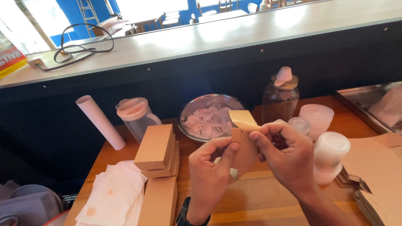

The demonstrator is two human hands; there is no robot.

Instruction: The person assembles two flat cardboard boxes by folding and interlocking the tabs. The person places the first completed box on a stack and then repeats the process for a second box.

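Mid-fold, I judge: my left hand (211,167) and right hand (284,152) both pinch a flat kraft carton (243,125), held above the wooden table (259,196) before the steel bowl (188,115). Next I'd need to tuck its raised flap squarely.

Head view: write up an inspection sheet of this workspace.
Surface: wooden table, crowded.
Job's things: small brown cardboard box, partly folded, held by left hand and right hand.
Clutter: folded boxes, paper napkins, flat cardboard blanks, metal bowl, glass jar, plastic pitcher, lidded tubs, white roll.
Fingers: both hands pinch the box's flap.
Cables: black cord on the counter.
Surroundings: dark counter front, bright room with blue walls beyond.
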